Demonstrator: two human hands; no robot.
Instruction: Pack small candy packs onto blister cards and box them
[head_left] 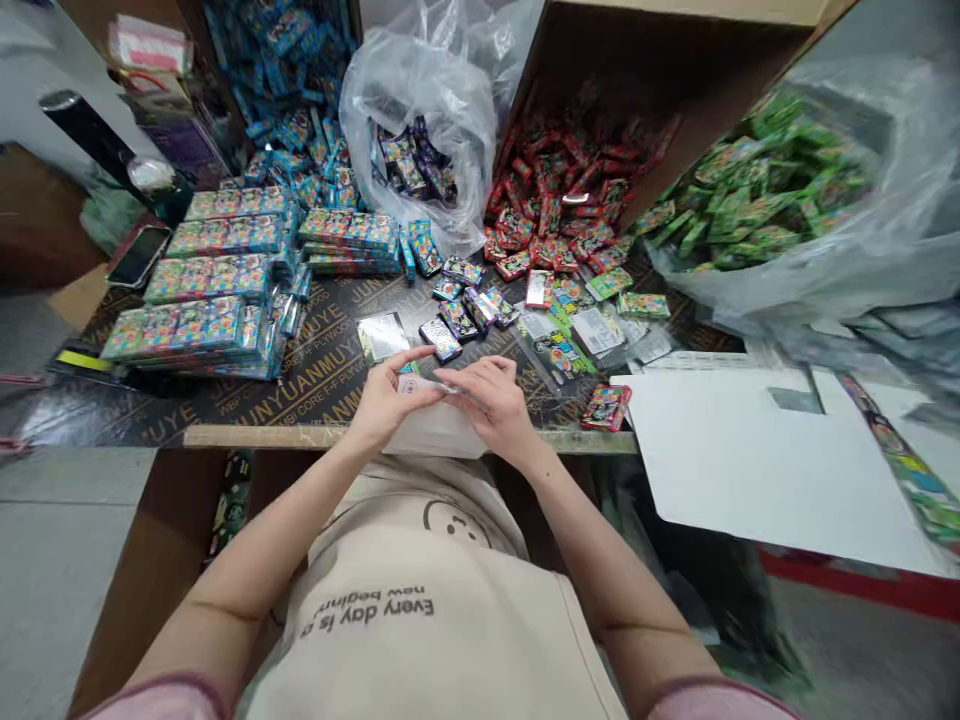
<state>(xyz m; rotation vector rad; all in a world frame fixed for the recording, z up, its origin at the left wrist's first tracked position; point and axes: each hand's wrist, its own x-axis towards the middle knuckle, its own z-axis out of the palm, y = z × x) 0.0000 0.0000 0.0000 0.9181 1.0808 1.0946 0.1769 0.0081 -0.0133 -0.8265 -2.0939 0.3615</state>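
Note:
My left hand [390, 395] and my right hand [491, 400] meet at the near edge of the dark work board [315, 365]. Both pinch the top of a clear plastic sleeve [439, 425] with a pale card inside it. Fingers of both hands are curled on that sleeve. Just beyond my fingers lie several small purple packets [469, 310] and one loose purple packet [440, 339]. A small red packet [606, 407] lies to the right of my right hand.
Stacks of filled multicolour packs [199, 305] stand at the left. Behind are blue packets [300, 120], a plastic bag of purple ones [416, 150], a carton of red ones [570, 190] and a bag of green ones [757, 180]. White cardboard [757, 470] lies right. A phone [139, 255] lies far left.

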